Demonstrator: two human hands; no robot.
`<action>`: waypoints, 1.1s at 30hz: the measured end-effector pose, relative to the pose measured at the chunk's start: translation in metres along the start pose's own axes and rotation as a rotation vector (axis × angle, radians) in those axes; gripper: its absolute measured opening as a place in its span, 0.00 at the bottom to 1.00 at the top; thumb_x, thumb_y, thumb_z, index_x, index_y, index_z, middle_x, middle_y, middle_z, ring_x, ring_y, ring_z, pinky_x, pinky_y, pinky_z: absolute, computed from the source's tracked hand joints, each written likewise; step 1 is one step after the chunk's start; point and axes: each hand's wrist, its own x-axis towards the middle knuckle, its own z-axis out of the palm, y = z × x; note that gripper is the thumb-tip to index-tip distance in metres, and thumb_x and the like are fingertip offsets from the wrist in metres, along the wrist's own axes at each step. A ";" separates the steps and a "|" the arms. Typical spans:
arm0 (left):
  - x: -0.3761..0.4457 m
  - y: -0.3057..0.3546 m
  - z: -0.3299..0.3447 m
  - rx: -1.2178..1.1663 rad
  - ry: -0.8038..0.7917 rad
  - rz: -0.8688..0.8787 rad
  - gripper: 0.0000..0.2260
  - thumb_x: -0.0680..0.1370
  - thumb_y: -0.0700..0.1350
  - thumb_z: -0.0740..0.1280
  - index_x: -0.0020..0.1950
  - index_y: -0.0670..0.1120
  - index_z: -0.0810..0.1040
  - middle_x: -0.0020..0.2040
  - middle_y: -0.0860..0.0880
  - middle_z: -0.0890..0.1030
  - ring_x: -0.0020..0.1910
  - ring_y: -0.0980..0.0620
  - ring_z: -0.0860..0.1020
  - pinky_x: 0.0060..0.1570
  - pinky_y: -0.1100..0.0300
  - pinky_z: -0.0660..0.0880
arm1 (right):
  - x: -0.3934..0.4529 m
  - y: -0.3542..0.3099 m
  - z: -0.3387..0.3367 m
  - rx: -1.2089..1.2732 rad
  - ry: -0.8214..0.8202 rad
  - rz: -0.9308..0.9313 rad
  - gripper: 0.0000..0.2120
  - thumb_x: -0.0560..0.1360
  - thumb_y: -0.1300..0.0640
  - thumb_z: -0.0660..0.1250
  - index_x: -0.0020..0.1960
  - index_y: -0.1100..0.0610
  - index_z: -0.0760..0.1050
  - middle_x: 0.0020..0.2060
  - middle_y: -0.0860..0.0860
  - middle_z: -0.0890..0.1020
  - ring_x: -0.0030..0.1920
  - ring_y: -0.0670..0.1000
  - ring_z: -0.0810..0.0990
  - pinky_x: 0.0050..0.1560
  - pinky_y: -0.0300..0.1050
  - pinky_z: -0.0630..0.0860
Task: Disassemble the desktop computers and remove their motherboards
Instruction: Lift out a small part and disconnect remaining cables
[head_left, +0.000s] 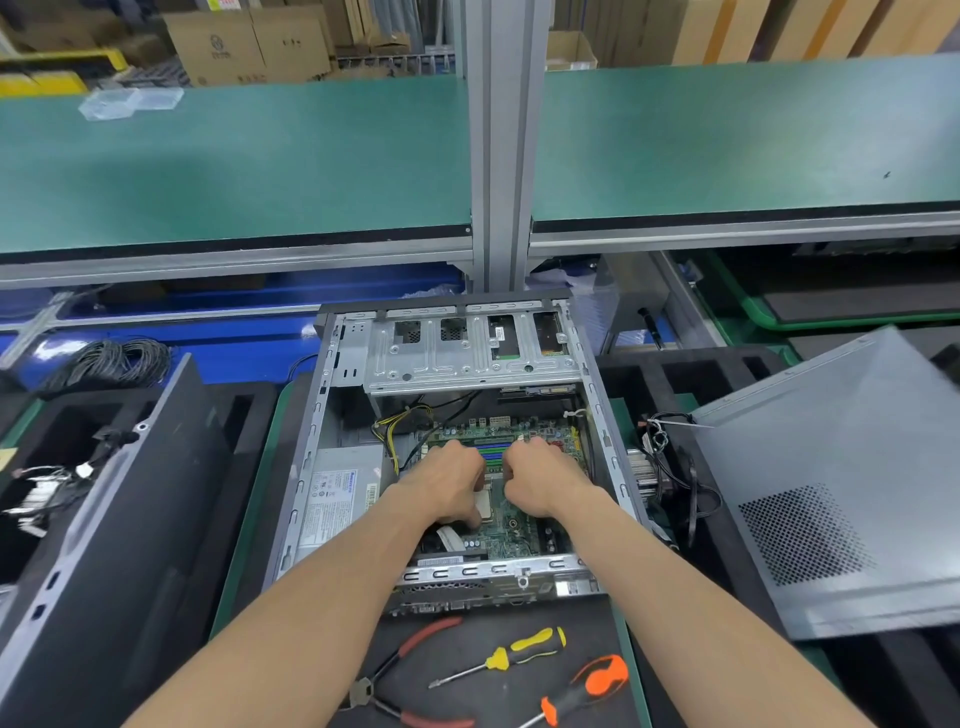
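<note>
While both hands, left hand (451, 480) and right hand (540, 480), grip the memory modules (491, 453) with curled fingers, pull straight up from the motherboard (511, 525).

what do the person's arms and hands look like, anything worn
Both forearms are bare as far as the frame shows: no sleeves in view. The left hand and right hand show no gloves, and no watch, wrist strap or rings are visible.

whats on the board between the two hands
In the head view, the blue and green memory slots of the motherboard show in the gap between the left hand and right hand.
</note>
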 end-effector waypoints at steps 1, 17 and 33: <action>-0.001 0.000 -0.001 0.006 0.007 0.001 0.21 0.62 0.49 0.80 0.52 0.46 0.80 0.42 0.48 0.78 0.44 0.43 0.79 0.41 0.53 0.79 | 0.000 0.000 0.000 0.002 -0.004 0.002 0.11 0.75 0.61 0.62 0.57 0.59 0.75 0.55 0.58 0.76 0.53 0.61 0.78 0.53 0.55 0.78; -0.018 -0.007 -0.032 0.090 0.184 0.102 0.19 0.61 0.53 0.78 0.47 0.49 0.78 0.42 0.52 0.77 0.44 0.46 0.79 0.41 0.54 0.78 | -0.010 -0.006 -0.011 0.337 0.187 -0.029 0.15 0.73 0.66 0.59 0.51 0.54 0.80 0.46 0.55 0.82 0.51 0.56 0.78 0.51 0.50 0.79; -0.047 0.013 -0.057 -0.689 0.613 0.266 0.14 0.66 0.46 0.80 0.49 0.51 0.82 0.43 0.57 0.83 0.45 0.60 0.80 0.48 0.65 0.77 | -0.056 -0.006 -0.036 1.802 -0.100 -0.090 0.15 0.82 0.57 0.62 0.62 0.64 0.80 0.55 0.61 0.83 0.53 0.58 0.82 0.61 0.54 0.74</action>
